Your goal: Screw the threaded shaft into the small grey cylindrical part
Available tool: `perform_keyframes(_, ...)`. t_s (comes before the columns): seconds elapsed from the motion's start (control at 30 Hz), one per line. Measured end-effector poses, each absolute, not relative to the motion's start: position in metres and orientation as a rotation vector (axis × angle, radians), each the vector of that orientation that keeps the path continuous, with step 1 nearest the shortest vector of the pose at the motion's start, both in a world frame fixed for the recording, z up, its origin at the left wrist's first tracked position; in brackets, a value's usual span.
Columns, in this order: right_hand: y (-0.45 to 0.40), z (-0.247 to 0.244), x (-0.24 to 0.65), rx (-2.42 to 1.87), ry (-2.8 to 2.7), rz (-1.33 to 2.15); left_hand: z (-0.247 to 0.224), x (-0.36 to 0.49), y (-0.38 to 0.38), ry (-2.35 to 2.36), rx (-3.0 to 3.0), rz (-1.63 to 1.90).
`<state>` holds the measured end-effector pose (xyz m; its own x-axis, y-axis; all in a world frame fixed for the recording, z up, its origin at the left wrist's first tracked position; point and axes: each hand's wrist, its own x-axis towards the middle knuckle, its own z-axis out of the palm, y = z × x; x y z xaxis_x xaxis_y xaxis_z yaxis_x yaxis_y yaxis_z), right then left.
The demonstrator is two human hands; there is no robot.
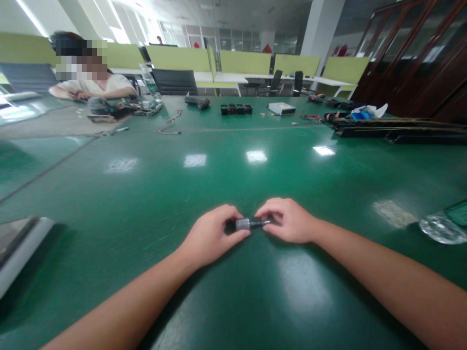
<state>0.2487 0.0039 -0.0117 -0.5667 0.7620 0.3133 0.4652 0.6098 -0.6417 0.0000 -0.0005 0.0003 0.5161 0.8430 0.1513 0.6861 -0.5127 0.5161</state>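
Observation:
Low over the green tabletop (233,175), a small cylindrical part (243,223) lies level between my two hands. It has a silver-grey body on the left and a narrower dark section ending in a thin metal shaft on the right. My left hand (215,233) is closed around the body end, thumb below and fingers above. At the shaft end, the thumb and fingertips of my right hand (286,221) are closed in a pinch. The exact kind of part is too small to make out.
A laptop-like slab (25,248) is at the left edge, and a clear bottle (443,228) lies at the right. Farther back are a black slotted block (236,110), a silver box (281,108), a cable (170,127) and long dark bars (394,129). A person (93,82) sits far left.

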Motion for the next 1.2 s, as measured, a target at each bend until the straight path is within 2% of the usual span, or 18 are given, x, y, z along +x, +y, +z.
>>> perform_keyframes(0.17, 0.0007, -0.0156, 0.246, -0.95, -2.107, 0.948, -0.0007, -0.0001, -0.0004, 1.264, 2.369, 0.553)
perform_keyframes(0.47, 0.0019, -0.013, 0.2435, -0.913, -2.232, 0.751, -0.0013, -0.0006, 0.0009, 1.261, 2.364, 0.541)
perform_keyframes(1.2, 0.0037, -0.0156, 0.2424, -0.928, -2.353, 0.614, -0.0002, -0.001, 0.001, 1.266, 2.358, 0.535)
